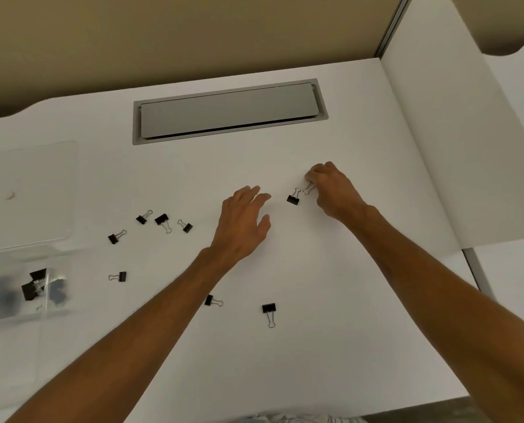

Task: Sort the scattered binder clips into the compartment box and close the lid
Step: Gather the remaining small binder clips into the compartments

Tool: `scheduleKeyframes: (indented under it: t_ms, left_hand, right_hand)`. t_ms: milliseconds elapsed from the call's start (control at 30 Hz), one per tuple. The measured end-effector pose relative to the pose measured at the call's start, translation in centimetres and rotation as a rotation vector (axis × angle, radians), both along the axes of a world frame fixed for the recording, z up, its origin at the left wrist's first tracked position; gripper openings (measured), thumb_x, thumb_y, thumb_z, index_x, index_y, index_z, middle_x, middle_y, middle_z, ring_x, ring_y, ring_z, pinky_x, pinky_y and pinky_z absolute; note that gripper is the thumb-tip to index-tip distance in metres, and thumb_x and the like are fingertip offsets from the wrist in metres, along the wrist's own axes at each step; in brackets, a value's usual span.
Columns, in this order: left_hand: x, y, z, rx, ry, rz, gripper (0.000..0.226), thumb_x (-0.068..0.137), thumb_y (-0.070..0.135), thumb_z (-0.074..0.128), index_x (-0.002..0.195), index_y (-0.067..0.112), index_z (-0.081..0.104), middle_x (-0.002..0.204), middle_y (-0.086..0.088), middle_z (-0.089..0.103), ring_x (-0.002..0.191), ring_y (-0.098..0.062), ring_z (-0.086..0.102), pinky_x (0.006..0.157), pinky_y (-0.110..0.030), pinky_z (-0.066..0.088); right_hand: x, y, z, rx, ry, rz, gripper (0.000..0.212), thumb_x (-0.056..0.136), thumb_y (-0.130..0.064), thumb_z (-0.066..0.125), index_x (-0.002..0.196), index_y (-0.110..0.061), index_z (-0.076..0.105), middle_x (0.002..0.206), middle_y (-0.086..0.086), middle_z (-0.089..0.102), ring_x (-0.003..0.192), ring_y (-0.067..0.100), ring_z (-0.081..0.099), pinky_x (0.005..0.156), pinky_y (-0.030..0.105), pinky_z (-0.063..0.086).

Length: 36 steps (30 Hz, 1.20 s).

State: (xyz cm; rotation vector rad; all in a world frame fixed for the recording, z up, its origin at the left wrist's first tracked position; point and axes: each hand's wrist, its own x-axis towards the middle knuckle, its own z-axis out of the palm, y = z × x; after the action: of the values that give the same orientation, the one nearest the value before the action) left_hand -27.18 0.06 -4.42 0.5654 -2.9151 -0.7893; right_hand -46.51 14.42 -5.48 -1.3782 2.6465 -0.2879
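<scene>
- A white surface [315, 270] runs back to a tan partition [163, 41]. A grey cable hatch [228, 111] is set into it near the far edge.
- Head view: the clear compartment box [41, 319] sits at the left edge with some black clips already inside. Its lid [32, 193] lies open and flat beyond it, toward the far left corner.
- The right hand [331, 190] reaches toward the far right part of the surface. Its fingers are curled and pinch the wire handle of a binder clip [309, 187], whose black body is hidden under them.
- A second clip [293, 197] lies just beside the pinched one.
- The left hand [242, 221] is near the middle, fingers apart and relaxed, holding nothing. I cannot tell whether it touches the surface.
- Four loose clips [163, 221] lie in a group left of centre, a lone clip [118, 276] lies nearer the box, and two near clips [269, 312] lie toward the near edge.
- The step in hand looks like gathering, well short of done. The next move calls for lifting the pinched clip, carrying it across to the box, dropping it into a compartment, then picking up its neighbour.
</scene>
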Motion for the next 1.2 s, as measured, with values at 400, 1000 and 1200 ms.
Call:
scheduleKeyframes:
  t_ms: [400,1000,1200]
  left_hand:
    - [3.1,-0.2,1.5,0.015,0.047,0.063,0.047,0.095,0.027,0.056,0.139,0.017,0.047,0.148,-0.006,0.042,0.14,-0.021,0.03,0.113,-0.036,0.022]
    - [18.5,-5.5,4.1,0.015,0.102,0.292,0.047,0.094,0.026,0.057,0.139,0.015,0.048,0.147,-0.005,0.041,0.14,-0.022,0.03,0.114,-0.038,0.024]
    - [25.0,-10.0,5.0,0.0,0.124,0.431,0.047,0.093,0.025,0.059,0.138,0.017,0.048,0.148,-0.004,0.039,0.14,-0.02,0.028,0.112,-0.037,0.026]
  right_hand:
    - [3.8,3.5,3.0,-0.354,-0.512,-0.487,0.033,0.069,-0.006,0.079,0.096,-0.019,0.065,0.101,0.006,0.062,0.08,0.023,0.068,0.06,0.014,0.042]
    - [22.3,-5.0,5.5,-0.52,-0.851,-0.367,0.016,0.087,0.0,0.063,0.095,-0.013,0.07,0.087,0.007,0.071,0.067,0.018,0.073,0.063,0.007,0.048]
    - [28.8,-11.5,6.1,-0.49,-0.923,-0.25,0.026,0.089,0.003,0.059,0.103,-0.015,0.072,0.096,0.006,0.07,0.07,0.015,0.073,0.066,0.011,0.051]
